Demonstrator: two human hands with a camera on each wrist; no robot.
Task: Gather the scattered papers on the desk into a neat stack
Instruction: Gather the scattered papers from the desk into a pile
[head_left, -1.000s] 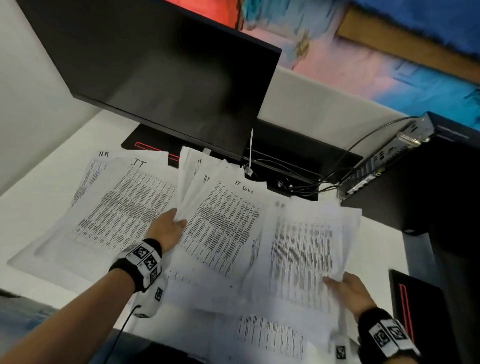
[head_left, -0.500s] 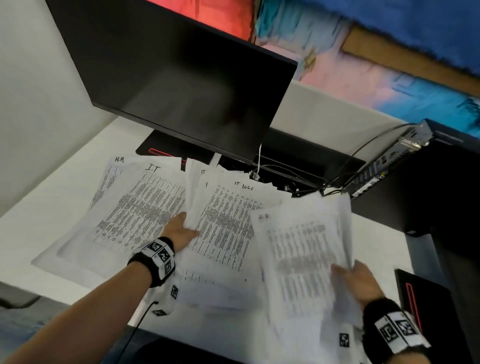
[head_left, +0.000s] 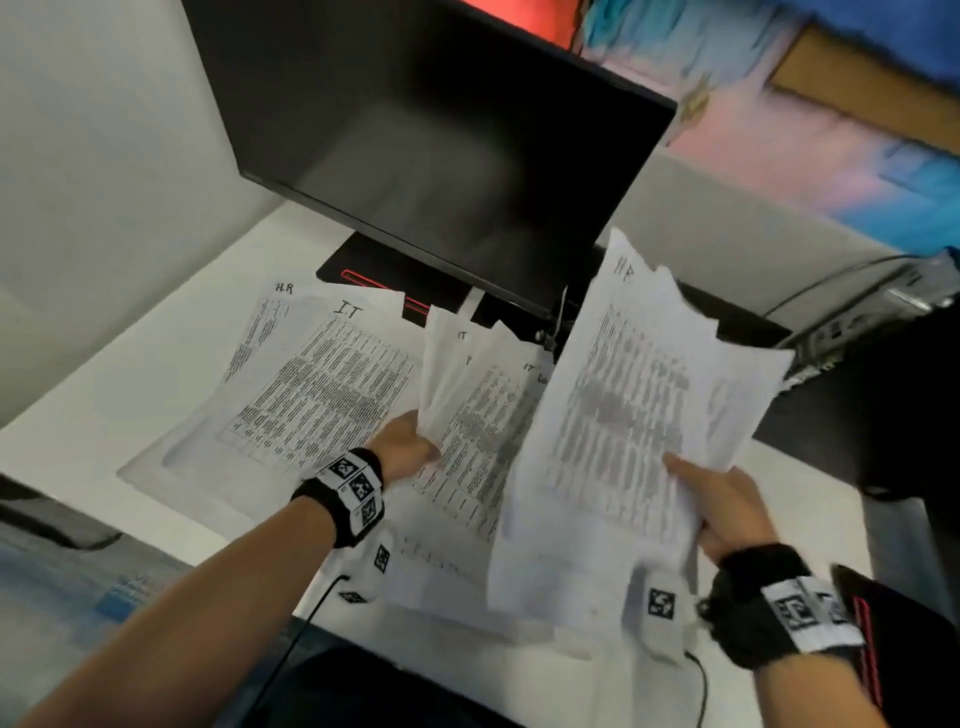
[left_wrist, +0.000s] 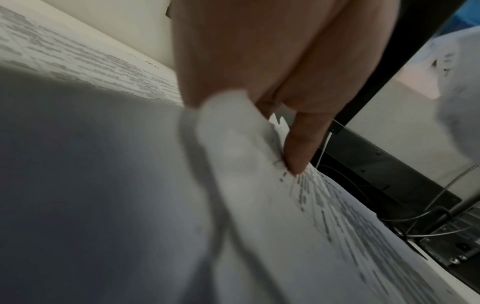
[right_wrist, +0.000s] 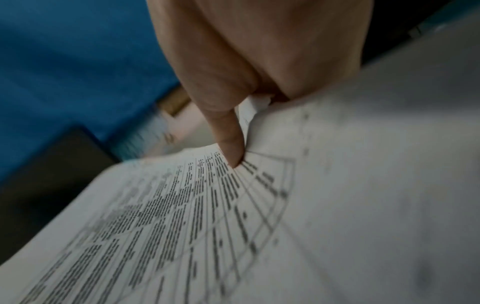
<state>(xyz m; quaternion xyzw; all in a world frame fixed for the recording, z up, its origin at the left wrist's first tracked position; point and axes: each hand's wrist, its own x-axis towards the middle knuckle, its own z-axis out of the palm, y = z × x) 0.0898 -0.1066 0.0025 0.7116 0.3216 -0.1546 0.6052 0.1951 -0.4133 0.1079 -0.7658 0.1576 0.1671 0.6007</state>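
White desk (head_left: 130, 374) and a dark monitor (head_left: 441, 156) frame the spread of printed sheets. At the left, flat papers (head_left: 311, 400) lie overlapped on the desk, hand-lettered "H.R" and "I.T" at their top edges. The left hand (head_left: 410, 449) pinches the edge of a middle bundle (head_left: 467, 415) marked "IT", thumb on top — likely to keep those sheets together while the rest are brought over. The right hand (head_left: 727, 506) grips a lifted sheaf (head_left: 623, 415) by its lower right edge, thumb pressed on the printed table, fingers beneath; a heading like "HR" shows at its top, blurred. It is raised clear of the desk and tilted toward the middle bundle — seemingly to be laid onto it. Table text itself is too small to read.
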